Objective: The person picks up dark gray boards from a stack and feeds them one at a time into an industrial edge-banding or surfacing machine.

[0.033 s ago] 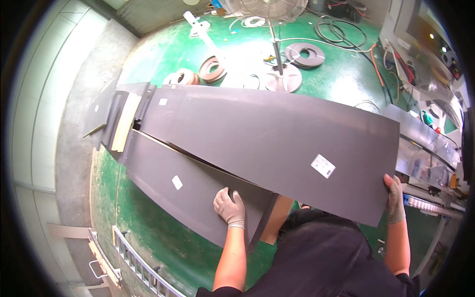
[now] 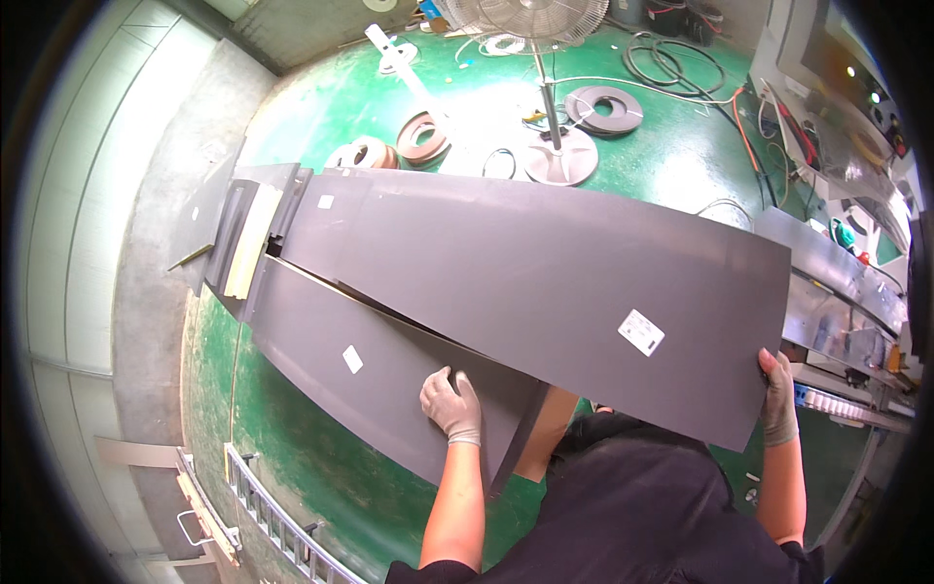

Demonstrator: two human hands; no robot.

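My right hand (image 2: pixel 778 399), in a pale glove, grips the right end of a long dark grey panel (image 2: pixel 545 282) with a white label (image 2: pixel 641 333). Its thumb lies on the top face and the fingers are hidden beneath. This panel slants across the top of a second dark grey panel (image 2: pixel 321 331), leaving a narrow dark gap between them. My gloved left hand (image 2: pixel 450 404) rests on the lower panel near its right end, fingers a little bent and thumb apart, holding nothing. A smaller white label (image 2: pixel 351 359) is stuck to that lower panel.
More dark panels (image 2: pixel 206 219) and a pale yellow strip (image 2: pixel 251 243) lie at the far left end. Beyond stand a fan base (image 2: pixel 561 159) and coiled edging rolls (image 2: pixel 605 109) on the green floor. A metal machine (image 2: pixel 842 331) is at right, a ladder (image 2: pixel 282 521) at lower left.
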